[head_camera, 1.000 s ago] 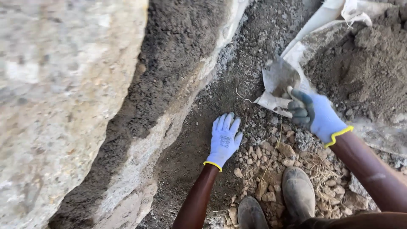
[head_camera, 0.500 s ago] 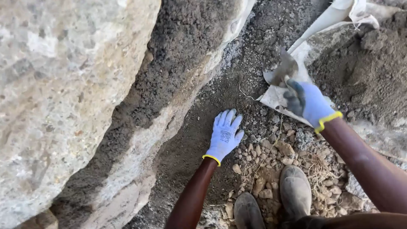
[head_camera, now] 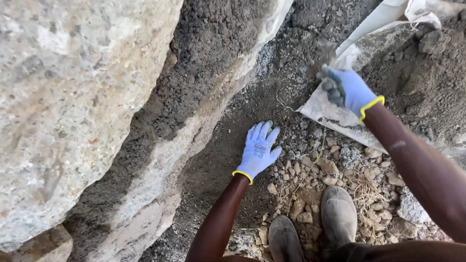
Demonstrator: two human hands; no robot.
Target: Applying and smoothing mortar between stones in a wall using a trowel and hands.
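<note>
Change since the earlier pictures: the right hand [head_camera: 350, 90] has risen off the white sack [head_camera: 335, 114] and now hangs in the air above the sack's near edge, carrying a clump of dark soil [head_camera: 320, 60] that was not in its grasp a second ago. The left hand [head_camera: 258, 149] has stayed where it was, flat on the ground [head_camera: 228, 160]. The view has shifted slightly; the rock face has not moved.

Count: two gloved hands, both in pale blue gloves with yellow cuffs; two grey shoes [head_camera: 337, 213] at the bottom edge of the ground; one white sack, lying open at the upper right; one mound of dark soil [head_camera: 427, 73] on the sack; one large pale boulder [head_camera: 73, 97] filling the left side; loose pale stones [head_camera: 325, 167], too many to count, between the shoes and the sack.

Fingers: the right hand's fingers are curled closed around the clump of soil, which is blurred and partly crumbling at the fingertips. The left hand's fingers are fully spread and straight, palm pressed down on bare dark earth just beside the stones, holding nothing.

Location of the soil in hand: above the ground, over the sack's lower left edge, well apart from the left hand.
</note>
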